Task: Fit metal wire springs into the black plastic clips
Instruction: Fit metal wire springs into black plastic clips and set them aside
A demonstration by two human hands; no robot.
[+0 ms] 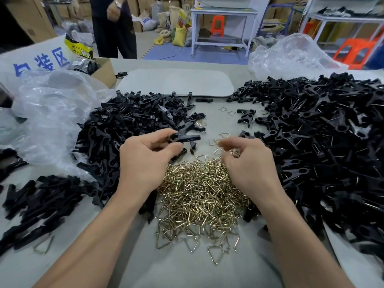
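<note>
Gripping one black clip (pixel 185 138) in the left hand (pixel 143 156), with fingers and thumb curled round its round end. Held just above the table (pixel 187 271), long way going side to side, flat free end pointing right, toward the right hand (pixel 247 161). Clutching a small bunch of gold springs (pixel 234 152) in that right hand, with fingers curled tight on them and thumb and first finger pinched together at the front. Hovering with both hands over the far edge of the big spring pile (pixel 199 194), made of wires bent like little triangles and pointing every which way.

Sitting between two black heaps: the left clip heap (pixel 133 121) just beside the left hand, and the right clip heap (pixel 322 142) spread wide past the right hand, with thin wire showing in many of those clips. Lying alone near the bottom left, one loose spring (pixel 43 246).

Reading blue Chinese signs on a white bag (pixel 41 61) at the far left: "装区" clear, the first sign partly cut off. Reading letters that start "PRO" on a yellow and black pack (pixel 80 47) behind it, the rest too blurry to tell. Resting by an open cardboard box (pixel 105 71), with crinkly clear plastic (pixel 52 113) bunched in front. Lying flat at the back of the table, a grey pad (pixel 176 82).
</note>
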